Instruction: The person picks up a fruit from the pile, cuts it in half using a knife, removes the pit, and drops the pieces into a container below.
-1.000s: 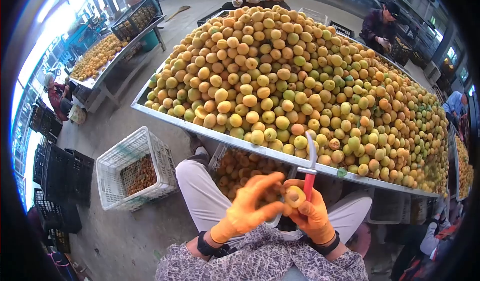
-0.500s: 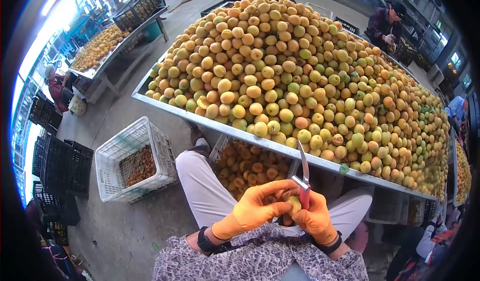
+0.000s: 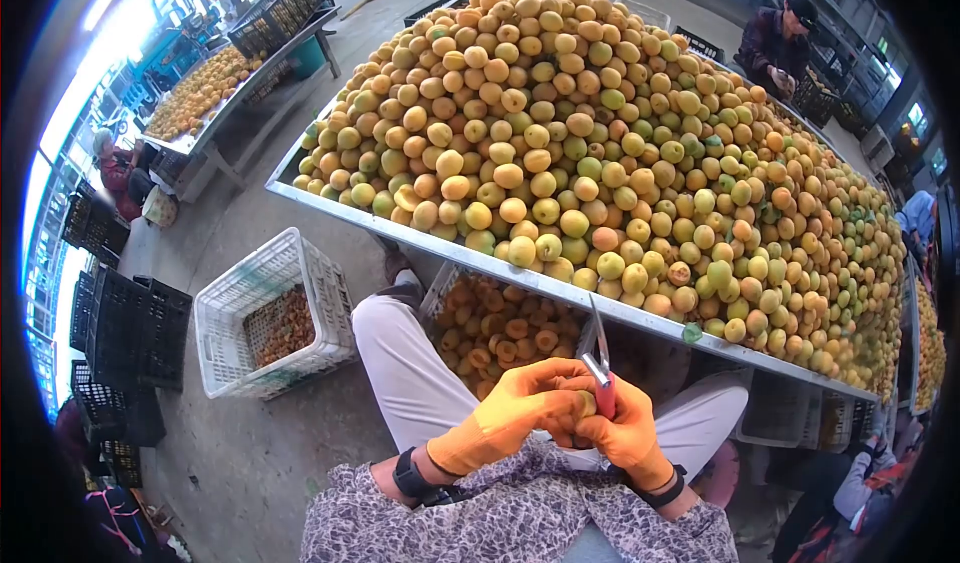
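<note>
My left hand (image 3: 515,411), in an orange glove, has its fingers closed on a yellow-green fruit (image 3: 584,403), mostly hidden between both hands. My right hand (image 3: 630,431), gloved the same way, is wrapped round the red handle of a knife (image 3: 605,391), its blade pointing up, and its fingers meet the fruit too. Both hands are over my lap. Just beyond them, a crate of halved fruit (image 3: 500,328) sits between my knees, partly under the metal-edged table (image 3: 440,251). A large heap of whole yellow-orange fruit (image 3: 560,153) covers that table.
On the floor at the left is a white crate (image 3: 325,328) holding small brown pieces. Black crates (image 3: 130,328) are stacked farther left. A second fruit table (image 3: 205,128) stands at the back left. A person (image 3: 775,48) works across the heap at the right.
The fruit between my hands is more covered by the fingers now. The knife has shifted slightly left and down, its blade appearing narrower. The whole view has moved a little.
</note>
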Tool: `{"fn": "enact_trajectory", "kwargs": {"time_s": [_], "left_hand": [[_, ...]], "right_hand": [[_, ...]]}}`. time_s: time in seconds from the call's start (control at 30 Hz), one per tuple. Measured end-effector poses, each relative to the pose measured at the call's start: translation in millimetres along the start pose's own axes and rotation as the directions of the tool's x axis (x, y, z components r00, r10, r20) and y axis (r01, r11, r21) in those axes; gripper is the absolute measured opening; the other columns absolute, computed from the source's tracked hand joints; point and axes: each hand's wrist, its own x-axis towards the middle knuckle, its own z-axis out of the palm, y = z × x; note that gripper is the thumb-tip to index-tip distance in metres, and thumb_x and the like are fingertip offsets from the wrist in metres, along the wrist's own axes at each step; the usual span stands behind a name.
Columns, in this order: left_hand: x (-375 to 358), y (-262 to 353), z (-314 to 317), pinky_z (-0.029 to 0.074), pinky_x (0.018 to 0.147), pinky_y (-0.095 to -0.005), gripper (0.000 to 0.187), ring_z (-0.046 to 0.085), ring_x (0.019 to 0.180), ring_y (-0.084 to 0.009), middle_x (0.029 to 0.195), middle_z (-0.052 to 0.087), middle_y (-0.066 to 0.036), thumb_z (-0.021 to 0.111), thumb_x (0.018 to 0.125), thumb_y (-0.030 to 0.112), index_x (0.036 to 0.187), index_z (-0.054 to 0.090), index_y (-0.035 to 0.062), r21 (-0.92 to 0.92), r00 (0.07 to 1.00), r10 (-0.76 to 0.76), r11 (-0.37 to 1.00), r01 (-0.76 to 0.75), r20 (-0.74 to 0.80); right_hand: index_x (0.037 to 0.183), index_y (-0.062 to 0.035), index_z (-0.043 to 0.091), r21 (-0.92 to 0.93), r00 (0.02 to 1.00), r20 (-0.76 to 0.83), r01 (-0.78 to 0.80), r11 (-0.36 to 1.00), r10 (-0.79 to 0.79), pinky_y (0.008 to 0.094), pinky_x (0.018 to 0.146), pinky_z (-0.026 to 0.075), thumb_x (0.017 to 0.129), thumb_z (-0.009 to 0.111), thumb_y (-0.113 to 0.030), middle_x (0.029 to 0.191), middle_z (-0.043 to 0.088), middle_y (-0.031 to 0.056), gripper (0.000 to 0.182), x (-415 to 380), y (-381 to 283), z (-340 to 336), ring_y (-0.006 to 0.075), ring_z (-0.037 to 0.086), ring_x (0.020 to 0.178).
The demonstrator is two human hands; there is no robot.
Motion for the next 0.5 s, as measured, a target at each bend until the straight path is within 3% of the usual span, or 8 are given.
{"fn": "enact_trajectory", "kwargs": {"time_s": [0.13, 0.2, 0.23, 0.27, 0.3, 0.37, 0.43, 0.5], "left_hand": [[7, -1, 0, 0.054, 0.063, -0.0267, 0.047, 0.063, 0.073, -0.0156, 0.093, 0.061, -0.01, 0.056, 0.083, 0.003, 0.128, 0.048, -0.005, 0.06, 1.0, -0.014, 0.998, 0.015, -0.022], [12, -7, -6, 0.053, 0.062, -0.0258, 0.048, 0.062, 0.073, -0.0152, 0.093, 0.06, -0.01, 0.054, 0.081, -0.001, 0.128, 0.048, -0.0051, 0.097, 0.999, -0.017, 0.995, 0.02, -0.027], [16, -11, -10, 0.051, 0.061, -0.0236, 0.046, 0.062, 0.073, -0.0137, 0.095, 0.061, -0.009, 0.054, 0.08, 0.0, 0.126, 0.05, -0.0033, 0.081, 1.0, -0.008, 0.997, 0.01, -0.028], [20, -13, -12, 0.049, 0.06, -0.0214, 0.043, 0.062, 0.074, -0.0123, 0.098, 0.062, -0.008, 0.054, 0.08, 0.001, 0.124, 0.053, -0.0014, 0.067, 1.0, 0.004, 0.998, -0.002, -0.024], [22, -14, -11, 0.046, 0.055, -0.0218, 0.047, 0.055, 0.062, -0.0132, 0.09, 0.058, -0.011, 0.046, 0.075, -0.008, 0.121, 0.051, -0.0044, 0.01, 0.998, 0.007, 1.0, -0.006, -0.069], [28, -22, -29, 0.043, 0.052, -0.0215, 0.044, 0.053, 0.06, -0.0114, 0.088, 0.059, -0.009, 0.048, 0.076, -0.005, 0.12, 0.053, -0.003, -0.04, 0.998, -0.012, 0.999, 0.009, -0.059], [31, -25, -49, 0.035, 0.045, -0.0207, 0.036, 0.047, 0.055, -0.0085, 0.08, 0.058, -0.006, 0.048, 0.08, -0.003, 0.115, 0.056, -0.0012, -0.149, 0.995, -0.037, 0.989, 0.022, -0.097], [26, -23, -64, 0.032, 0.044, -0.0203, 0.028, 0.048, 0.056, -0.008, 0.078, 0.058, -0.007, 0.049, 0.083, -0.003, 0.11, 0.058, -0.0017, -0.059, 0.975, 0.048, 0.996, -0.063, -0.219]], "right_hand": [[0.119, 0.0024, 0.057, -0.119, 0.989, 0.038, 0.144, 0.982, -0.14, 0.0223, 0.07, 0.048, 0.077, 0.074, -0.004, 0.104, 0.062, 0.0055, 0.045, 4, 8, -4, 0.0093, 0.057, 0.083], [0.119, 0.0024, 0.057, 0.07, 0.999, 0.029, 0.018, 0.997, -0.021, 0.022, 0.071, 0.049, 0.079, 0.076, -0.008, 0.105, 0.063, 0.0062, 0.046, 3, 6, -5, 0.0091, 0.057, 0.083], [0.121, 0.0032, 0.056, 0.127, 1.0, -0.005, -0.018, 0.992, 0.019, 0.0194, 0.061, 0.048, 0.081, 0.075, -0.012, 0.105, 0.064, 0.0082, 0.047, 3, 4, -3, 0.0088, 0.059, 0.076], [0.121, 0.0032, 0.056, 0.126, 1.0, -0.01, -0.01, 0.992, 0.011, 0.0194, 0.061, 0.048, 0.081, 0.075, -0.012, 0.105, 0.064, 0.0082, 0.047, 3, 5, -7, 0.0088, 0.059, 0.076], [0.121, 0.0039, 0.055, 0.203, 1.0, -0.022, -0.008, 0.979, 0.013, 0.0186, 0.054, 0.046, 0.083, 0.073, -0.012, 0.106, 0.064, 0.0094, 0.046, 3, 9, -15, 0.0091, 0.06, 0.072], [0.123, 0.0059, 0.052, 0.274, 0.996, -0.085, 0.064, 0.96, -0.042, 0.0176, 0.041, 0.038, 0.085, 0.071, -0.016, 0.106, 0.065, 0.0121, 0.048, 1, -1, -17, 0.0104, 0.06, 0.06], [0.125, 0.007, 0.05, 0.211, 0.978, -0.159, 0.165, 0.964, -0.133, 0.0172, 0.042, 0.039, 0.083, 0.073, -0.016, 0.107, 0.065, 0.014, 0.053, -4, -16, -21, 0.0099, 0.058, 0.057], [0.126, 0.0073, 0.05, 0.12, 0.945, -0.231, 0.262, 0.958, -0.23, 0.017, 0.043, 0.039, 0.081, 0.073, -0.013, 0.105, 0.065, 0.0156, 0.054, -12, -21, -25, 0.009, 0.055, 0.055]]}}
